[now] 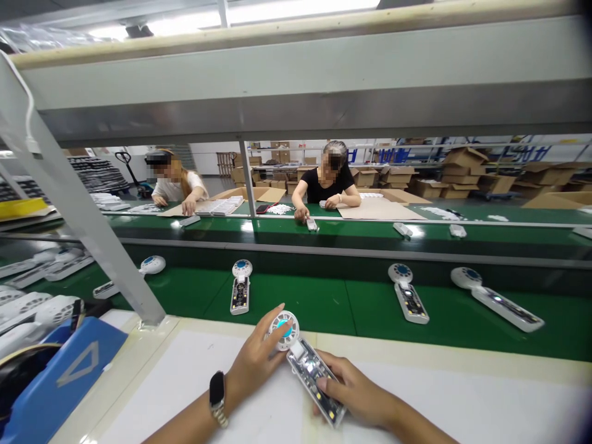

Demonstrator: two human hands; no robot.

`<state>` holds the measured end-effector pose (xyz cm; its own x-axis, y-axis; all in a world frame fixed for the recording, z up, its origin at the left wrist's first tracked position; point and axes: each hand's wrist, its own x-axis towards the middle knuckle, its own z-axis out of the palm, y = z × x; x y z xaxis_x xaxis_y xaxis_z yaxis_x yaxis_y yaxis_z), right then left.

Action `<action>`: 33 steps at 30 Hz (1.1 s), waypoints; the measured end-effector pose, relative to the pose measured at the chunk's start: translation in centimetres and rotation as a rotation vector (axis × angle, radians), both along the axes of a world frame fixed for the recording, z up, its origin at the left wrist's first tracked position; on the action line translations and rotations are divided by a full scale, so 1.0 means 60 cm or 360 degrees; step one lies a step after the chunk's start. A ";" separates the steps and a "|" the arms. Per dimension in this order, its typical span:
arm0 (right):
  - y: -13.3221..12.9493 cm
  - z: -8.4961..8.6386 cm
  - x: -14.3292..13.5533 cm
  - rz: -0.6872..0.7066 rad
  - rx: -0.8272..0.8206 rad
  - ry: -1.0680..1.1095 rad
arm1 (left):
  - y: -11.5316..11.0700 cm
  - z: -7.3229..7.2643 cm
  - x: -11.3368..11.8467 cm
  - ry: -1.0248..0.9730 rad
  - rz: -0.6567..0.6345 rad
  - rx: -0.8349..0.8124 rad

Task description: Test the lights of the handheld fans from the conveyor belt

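A handheld fan (314, 376) is tilted over the white work surface, its round white head with a blue centre pointing up and left. Its long handle shows a dark circuit board with small lit spots. My right hand (354, 388) grips the handle, the thumb lying on its face. At the head, my left hand (261, 351) has its fingers wrapped round the rim, with one finger across the front. A dark-faced watch (217, 390) sits on my left wrist. Part of the lower handle's edge is hidden by my right fingers.
Several similar fans lie spaced along the green conveyor belt (324, 302), one fan (241, 290) straight ahead. A blue bin (69, 376) with white fans stands at left by a slanted grey post (87, 185). Across the belt, two people sit handling white parts. A shelf beam (296, 74) spans overhead.
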<state>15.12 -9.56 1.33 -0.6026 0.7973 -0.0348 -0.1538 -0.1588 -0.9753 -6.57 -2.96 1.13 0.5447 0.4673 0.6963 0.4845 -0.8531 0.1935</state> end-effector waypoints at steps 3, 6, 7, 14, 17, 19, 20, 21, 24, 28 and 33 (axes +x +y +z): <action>0.000 -0.001 0.003 0.0032 -0.0002 0.0007 | 0.000 0.001 0.002 0.0005 -0.0011 0.0016; -0.002 -0.003 0.004 0.0042 -0.0011 0.0011 | 0.001 0.001 0.003 0.0002 -0.0025 0.0028; -0.002 -0.003 0.003 0.0038 -0.0013 0.0014 | 0.001 0.001 0.003 0.0000 -0.0027 0.0032; -0.001 -0.002 0.002 0.0032 -0.0008 0.0038 | 0.000 0.000 0.002 0.0000 -0.0017 -0.0020; 0.001 0.000 0.002 0.0027 -0.0015 0.0040 | 0.000 -0.001 0.002 0.0004 0.0001 0.0013; 0.001 0.001 0.001 0.0023 -0.0023 0.0030 | 0.000 -0.001 0.002 0.0020 0.0019 0.0036; 0.002 0.002 0.001 0.0024 -0.0026 0.0026 | 0.001 -0.002 0.002 0.0027 0.0027 0.0047; 0.002 0.003 0.001 0.0028 -0.0025 0.0025 | 0.001 -0.002 0.002 0.0033 0.0031 0.0055; 0.002 0.005 0.001 0.0032 -0.0020 0.0028 | 0.003 -0.002 0.001 0.0043 0.0034 0.0076; 0.001 0.004 0.003 0.0030 -0.0035 0.0019 | 0.003 -0.003 0.000 0.0054 0.0027 0.0080; 0.002 -0.001 0.004 0.0032 -0.0031 0.0027 | 0.002 -0.002 0.001 0.0041 0.0050 0.0070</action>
<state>15.37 -9.44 1.29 -0.6193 0.7841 -0.0397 -0.1671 -0.1811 -0.9692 -6.53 -2.84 1.00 0.5482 0.4538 0.7026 0.5156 -0.8448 0.1433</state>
